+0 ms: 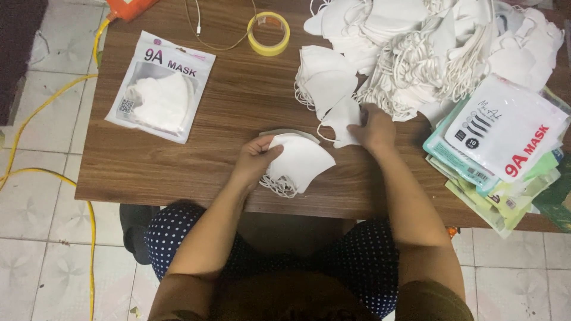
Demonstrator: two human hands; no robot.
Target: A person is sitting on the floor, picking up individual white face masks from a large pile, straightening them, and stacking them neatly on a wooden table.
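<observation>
Left hand [254, 159] grips a small stack of white masks [300, 161] at the counter [178, 172] edge; right hand [372, 128] pinches another mask [342, 119]. One filled pouch [160, 86] lies done; a large loose pile [440, 47] and empty pouches [505, 137] remain.

Two lots of packaging sit on your surface.
Toward the far left corner lies a flat white pouch [160, 85] with a clear window; at the right edge, a fanned stack of pouches [496, 157], white on top, teal and green beneath.
</observation>
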